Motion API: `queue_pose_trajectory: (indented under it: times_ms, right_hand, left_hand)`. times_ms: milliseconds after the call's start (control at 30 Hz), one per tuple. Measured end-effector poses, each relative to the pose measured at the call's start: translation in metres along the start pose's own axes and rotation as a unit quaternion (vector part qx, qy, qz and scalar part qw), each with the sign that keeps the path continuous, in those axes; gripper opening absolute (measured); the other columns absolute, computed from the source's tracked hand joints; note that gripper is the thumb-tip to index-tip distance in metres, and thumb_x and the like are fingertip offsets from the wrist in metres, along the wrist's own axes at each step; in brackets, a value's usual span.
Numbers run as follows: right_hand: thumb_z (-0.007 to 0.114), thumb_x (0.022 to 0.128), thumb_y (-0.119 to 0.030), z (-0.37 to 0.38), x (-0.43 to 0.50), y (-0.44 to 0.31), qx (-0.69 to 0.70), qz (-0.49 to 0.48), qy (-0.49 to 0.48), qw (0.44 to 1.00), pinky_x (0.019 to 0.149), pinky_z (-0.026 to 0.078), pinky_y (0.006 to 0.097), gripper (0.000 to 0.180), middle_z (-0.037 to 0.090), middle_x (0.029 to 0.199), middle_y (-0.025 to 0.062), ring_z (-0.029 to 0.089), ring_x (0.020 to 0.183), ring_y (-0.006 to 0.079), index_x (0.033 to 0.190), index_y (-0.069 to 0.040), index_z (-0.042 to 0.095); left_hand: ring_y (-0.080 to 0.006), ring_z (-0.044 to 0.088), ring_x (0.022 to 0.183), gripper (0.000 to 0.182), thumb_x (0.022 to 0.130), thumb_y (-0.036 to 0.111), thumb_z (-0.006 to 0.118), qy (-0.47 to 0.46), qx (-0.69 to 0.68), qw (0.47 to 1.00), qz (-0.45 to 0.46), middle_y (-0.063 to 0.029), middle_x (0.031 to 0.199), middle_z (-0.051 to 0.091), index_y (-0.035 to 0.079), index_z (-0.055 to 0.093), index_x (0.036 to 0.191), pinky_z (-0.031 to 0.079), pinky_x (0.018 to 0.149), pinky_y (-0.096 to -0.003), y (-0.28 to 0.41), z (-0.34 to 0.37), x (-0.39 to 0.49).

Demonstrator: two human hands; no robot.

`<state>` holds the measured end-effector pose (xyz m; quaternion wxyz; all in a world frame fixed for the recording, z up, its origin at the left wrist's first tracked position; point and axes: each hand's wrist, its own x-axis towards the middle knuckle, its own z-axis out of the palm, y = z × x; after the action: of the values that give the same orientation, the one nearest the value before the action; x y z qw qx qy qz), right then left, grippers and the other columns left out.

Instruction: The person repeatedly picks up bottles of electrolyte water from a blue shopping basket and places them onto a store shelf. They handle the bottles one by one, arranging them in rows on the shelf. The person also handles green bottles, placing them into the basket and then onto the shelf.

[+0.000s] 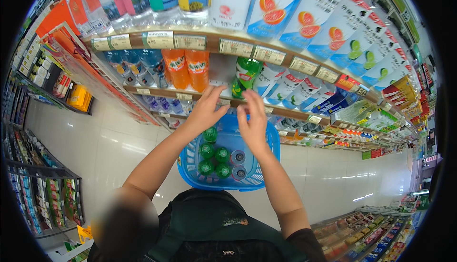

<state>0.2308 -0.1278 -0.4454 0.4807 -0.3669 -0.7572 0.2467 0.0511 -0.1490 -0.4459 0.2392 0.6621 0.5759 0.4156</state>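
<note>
Both of my hands reach over a blue plastic shopping basket (273, 144) toward the drinks shelf. My left hand (210, 107) is empty, fingers apart, just in front of the orange soda bottles (197, 70). My right hand (254, 121) holds nothing, with its fingers spread and slightly curled. Its fingertips overlap the lower part of a green soda bottle (247, 74) standing on the shelf; whether they touch it I cannot tell. Inside the basket several green-capped bottles (222, 154) stand upright on the left. Two clear bottles (238, 157) with dark caps stand beside them.
Price tags line the upper shelf edge (214, 44), which juts out above the bottles. Tall drink packs with citrus pictures (271, 10) fill the top shelf. Blue bottles (151, 67) stand left, white-labelled bottles (285, 87) right. Lower snack racks (43, 201) flank the tiled floor (107, 144).
</note>
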Motion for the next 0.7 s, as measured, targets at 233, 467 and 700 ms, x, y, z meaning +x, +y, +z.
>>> queue_pose_trajectory:
  times_ms: [233, 467, 700]
  right_hand:
    - [0.061, 0.095, -0.018, -0.016, 0.090, -0.002, -0.138, -0.001, 0.019, 0.990, 0.085, 0.051, 0.0436, 0.056, 0.053, 0.130, 0.0249, 0.064, 0.103, 0.0372, 0.145, -0.002, 0.042]
    - [0.074, 0.089, -0.023, -0.025, 0.045, -0.028, -0.118, -0.022, 0.037, 0.992, 0.066, 0.056, 0.0378, 0.055, 0.050, 0.127, 0.0153, 0.066, 0.076, 0.0282, 0.135, -0.004, 0.052]
    - [0.080, 0.083, -0.026, -0.040, 0.027, -0.064, -0.160, -0.100, -0.005, 0.982, 0.059, 0.056, 0.0389, 0.049, 0.052, 0.117, 0.0126, 0.067, 0.079, 0.0295, 0.123, -0.007, 0.060]
  left_hand:
    - [-0.0413, 0.055, 0.125, 0.074, 0.080, 0.023, 0.074, -0.001, -0.050, 0.998, -0.034, -0.0255, 0.135, 0.055, 0.001, 0.042, 0.144, 0.043, 0.104, -0.0430, 0.033, -0.006, 0.104]
    - [-0.0444, 0.049, 0.129, 0.080, 0.078, 0.017, 0.076, 0.008, -0.009, 0.995, 0.099, -0.0230, 0.141, 0.046, 0.007, 0.038, 0.148, 0.046, 0.103, -0.0469, 0.054, -0.002, 0.045]
    - [-0.0422, 0.055, 0.121, 0.068, 0.074, 0.012, 0.076, 0.031, 0.034, 0.983, 0.179, -0.0173, 0.136, 0.052, 0.005, 0.049, 0.136, 0.050, 0.096, -0.0473, 0.070, -0.016, 0.010]
